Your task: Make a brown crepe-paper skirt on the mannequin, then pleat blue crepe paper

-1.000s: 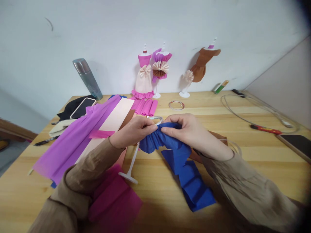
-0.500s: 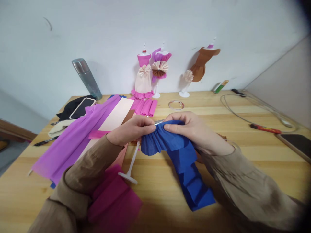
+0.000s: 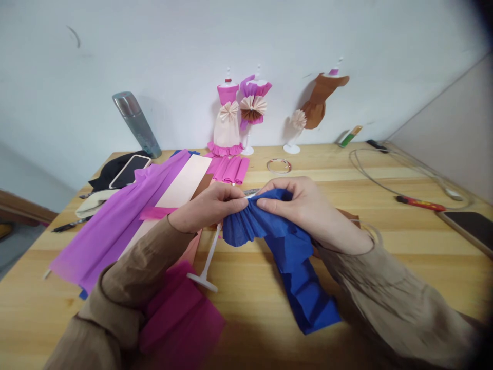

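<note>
A long strip of blue crepe paper [image 3: 287, 241] is gathered in pleats along its top edge, and its loose end hangs down to the right. My left hand [image 3: 215, 205] pinches the pleated left end between thumb and fingers. Close beside it, my right hand [image 3: 296, 205] pinches the same edge a little further along. Beneath my left hand a white mannequin stand [image 3: 208, 259] tilts, its round base toward me; its upper part is hidden behind my hands and the paper. A thin whitish strip [image 3: 251, 193] shows between my fingertips.
Purple crepe paper [image 3: 115, 221] and magenta paper [image 3: 181, 313] lie at left. Dressed mini mannequins [image 3: 227, 121] stand by the wall, near a tilted bottle [image 3: 136, 126]. A bracelet-like ring [image 3: 279, 165], a red-handled tool [image 3: 419, 203], a cable and a phone [image 3: 472, 228] lie to the right.
My right fingers have shifted slightly left along the blue paper's edge, closer to my left hand, bunching the pleats. My left hand has stayed nearly still.
</note>
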Demonstrator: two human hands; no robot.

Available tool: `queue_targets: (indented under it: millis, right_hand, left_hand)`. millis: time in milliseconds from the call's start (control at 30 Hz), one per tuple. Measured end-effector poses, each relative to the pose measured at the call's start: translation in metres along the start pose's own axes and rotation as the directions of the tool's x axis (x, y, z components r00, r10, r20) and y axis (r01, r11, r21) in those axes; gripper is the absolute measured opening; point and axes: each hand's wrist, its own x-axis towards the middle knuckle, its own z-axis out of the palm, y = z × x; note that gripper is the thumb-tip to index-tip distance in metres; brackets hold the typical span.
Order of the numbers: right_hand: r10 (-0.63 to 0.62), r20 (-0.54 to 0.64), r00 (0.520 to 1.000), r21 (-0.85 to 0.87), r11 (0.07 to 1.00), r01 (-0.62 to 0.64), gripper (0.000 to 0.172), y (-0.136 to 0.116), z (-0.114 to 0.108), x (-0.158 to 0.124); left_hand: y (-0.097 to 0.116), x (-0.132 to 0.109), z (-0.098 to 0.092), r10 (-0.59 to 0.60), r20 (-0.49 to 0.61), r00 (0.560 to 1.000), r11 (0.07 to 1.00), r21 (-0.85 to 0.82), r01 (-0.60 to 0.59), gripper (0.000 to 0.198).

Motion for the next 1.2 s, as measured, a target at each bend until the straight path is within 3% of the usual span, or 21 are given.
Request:
queue_targets:
  millis: [233, 533, 767, 933, 1000, 1033, 1100, 1167, 1200]
  right_hand:
    - [0.024, -0.015, 1.000, 0.126, 0.992, -0.022, 0.019, 0.001, 0.003, -0.001]
    - [0.056, -0.026, 0.998, 0.146, 0.988, -0.051, 0.023, 0.002, 0.003, -0.002]
    - [-0.064, -0.041, 0.997, -0.020, 0.998, 0.064, 0.019, 0.003, 0.000, 0.001]
    - [-0.169, 0.057, 0.984, -0.198, 0.964, 0.177, 0.016, 0.006, -0.007, 0.003]
    - [-0.240, 0.011, 0.971, -0.281, 0.931, 0.233, 0.013, 0.006, -0.011, 0.001]
    - [-0.317, -0.041, 0.948, -0.333, 0.899, 0.286, 0.011, 0.006, -0.013, -0.001]
    - [-0.540, -0.051, 0.840, -0.450, 0.763, 0.463, 0.015, 0.003, -0.016, -0.006]
    - [-0.695, 0.152, 0.703, -0.515, 0.551, 0.656, 0.034, 0.000, -0.016, -0.012]
    - [-0.705, 0.290, 0.648, -0.511, 0.458, 0.727, 0.045, 0.000, -0.015, -0.014]
  left_hand:
    - [0.000, 0.001, 0.002, 0.022, -0.008, 1.000, 1.000, -0.018, -0.022, 0.036]
    - [-0.001, 0.000, 0.000, 0.014, -0.011, 1.000, 1.000, -0.003, -0.014, 0.036]
    - [-0.007, 0.001, 0.001, -0.085, -0.033, 0.996, 0.988, -0.134, 0.080, 0.039]
    - [-0.006, 0.002, 0.000, -0.120, -0.024, 0.992, 0.976, -0.185, 0.114, 0.046]
    - [-0.007, 0.002, -0.002, -0.109, -0.025, 0.994, 0.975, -0.196, 0.102, 0.047]
    - [-0.007, 0.002, -0.004, -0.104, -0.030, 0.994, 0.975, -0.201, 0.096, 0.047]
    - [-0.008, 0.002, -0.007, -0.096, -0.034, 0.995, 0.974, -0.208, 0.087, 0.045]
    - [-0.008, 0.002, -0.010, -0.092, -0.030, 0.995, 0.971, -0.226, 0.083, 0.042]
    - [-0.008, 0.002, -0.010, -0.091, -0.031, 0.995, 0.967, -0.243, 0.081, 0.039]
